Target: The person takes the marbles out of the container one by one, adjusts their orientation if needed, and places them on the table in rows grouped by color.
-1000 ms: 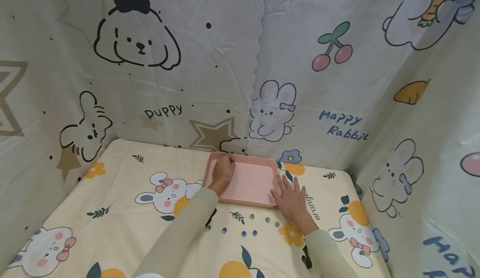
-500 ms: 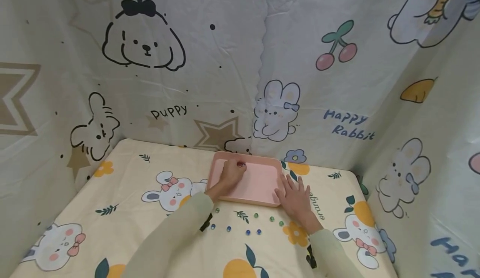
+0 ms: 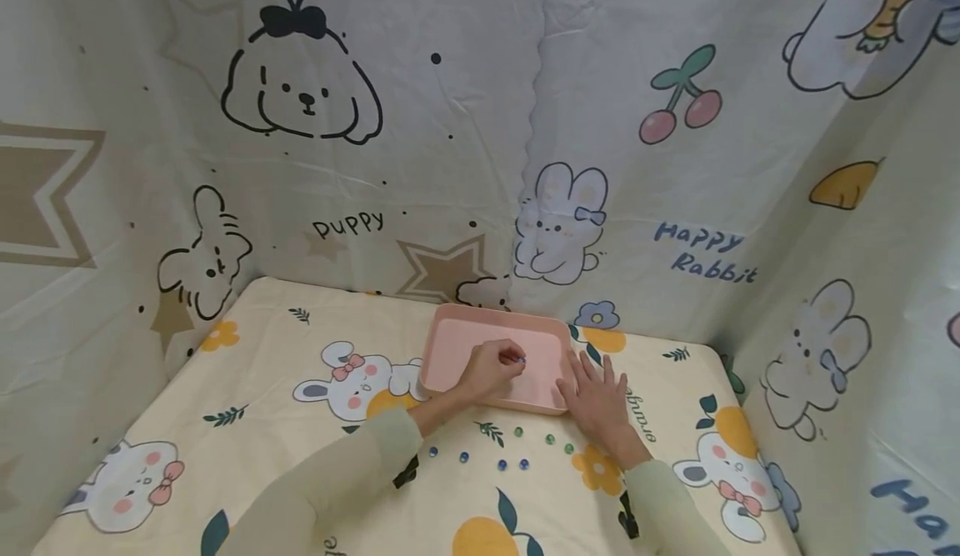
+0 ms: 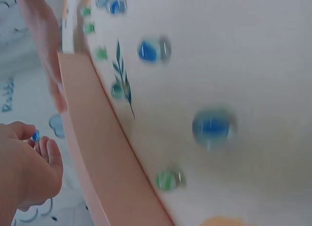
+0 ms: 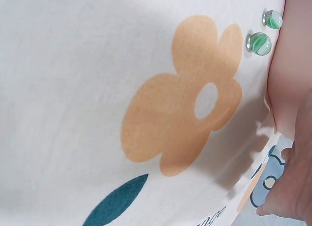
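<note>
My left hand (image 3: 493, 370) pinches a blue marble (image 4: 35, 136) between thumb and fingertips, above the middle of the pink tray (image 3: 461, 331). The left wrist view shows the same hand past the tray's front wall (image 4: 97, 138). Fingers spread, my right hand (image 3: 597, 396) rests at the tray's right edge, its thumb side against the rim. In front of the tray lie blue marbles (image 3: 463, 457) in one loose row and green marbles (image 3: 550, 439) in another, closer to the tray. A green marble (image 4: 168, 180) near the wall is hidden by my left forearm in the head view.
A cream cloth (image 3: 262, 423) printed with rabbits, oranges and flowers covers the table. Patterned fabric walls (image 3: 450, 122) enclose it at the back and sides, with the tray near the back one. Two green marbles (image 5: 261, 43) lie close to the tray in the right wrist view.
My left hand has moved from the tray's back left corner rightward and toward the front, still pinching the marble. My right hand stays at the tray's right edge. The head view has shifted slightly.
</note>
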`<state>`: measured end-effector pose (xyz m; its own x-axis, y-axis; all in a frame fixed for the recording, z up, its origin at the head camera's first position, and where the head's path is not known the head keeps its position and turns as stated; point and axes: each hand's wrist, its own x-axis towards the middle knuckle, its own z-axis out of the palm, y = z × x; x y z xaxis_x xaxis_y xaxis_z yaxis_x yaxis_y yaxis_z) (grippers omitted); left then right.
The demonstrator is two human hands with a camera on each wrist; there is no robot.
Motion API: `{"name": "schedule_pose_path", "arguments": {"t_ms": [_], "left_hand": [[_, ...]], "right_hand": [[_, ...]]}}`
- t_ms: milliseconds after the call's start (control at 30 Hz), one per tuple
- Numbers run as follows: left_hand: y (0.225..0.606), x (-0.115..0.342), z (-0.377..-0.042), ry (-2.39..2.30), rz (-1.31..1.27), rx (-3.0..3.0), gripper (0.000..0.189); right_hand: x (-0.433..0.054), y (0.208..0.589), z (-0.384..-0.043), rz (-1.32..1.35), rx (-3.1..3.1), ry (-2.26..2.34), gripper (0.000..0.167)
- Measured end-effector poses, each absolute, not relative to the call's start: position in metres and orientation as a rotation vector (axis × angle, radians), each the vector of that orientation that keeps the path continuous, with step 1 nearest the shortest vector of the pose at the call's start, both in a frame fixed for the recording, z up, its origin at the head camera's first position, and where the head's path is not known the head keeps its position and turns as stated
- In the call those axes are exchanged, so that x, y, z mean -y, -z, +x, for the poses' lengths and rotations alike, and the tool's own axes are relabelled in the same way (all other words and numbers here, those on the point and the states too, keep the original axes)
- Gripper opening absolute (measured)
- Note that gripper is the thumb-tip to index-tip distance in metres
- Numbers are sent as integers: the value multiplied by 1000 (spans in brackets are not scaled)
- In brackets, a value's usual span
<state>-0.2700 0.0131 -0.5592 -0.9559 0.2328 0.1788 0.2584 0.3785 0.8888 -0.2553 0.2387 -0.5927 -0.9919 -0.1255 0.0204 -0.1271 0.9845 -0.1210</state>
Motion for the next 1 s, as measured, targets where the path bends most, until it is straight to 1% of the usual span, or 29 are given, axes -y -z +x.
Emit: {"name": "schedule_pose_path", "arguments": {"t_ms": [300, 600, 800, 1000], "left_hand": [[555, -24, -234, 1789, -612, 2603, 7], [556, -31, -216, 1742, -743, 2702, 11], [562, -37, -202, 1729, -826, 2743, 10], [571, -44, -193, 1647, -1011, 2724, 9]], "right_hand": [[-241, 594, -256, 217, 3106, -185, 67], [-240, 592, -256, 204, 3109, -164, 67], [-241, 594, -257, 198, 3101, -153, 67], [-240, 595, -256, 201, 3082, -124, 68]]}}
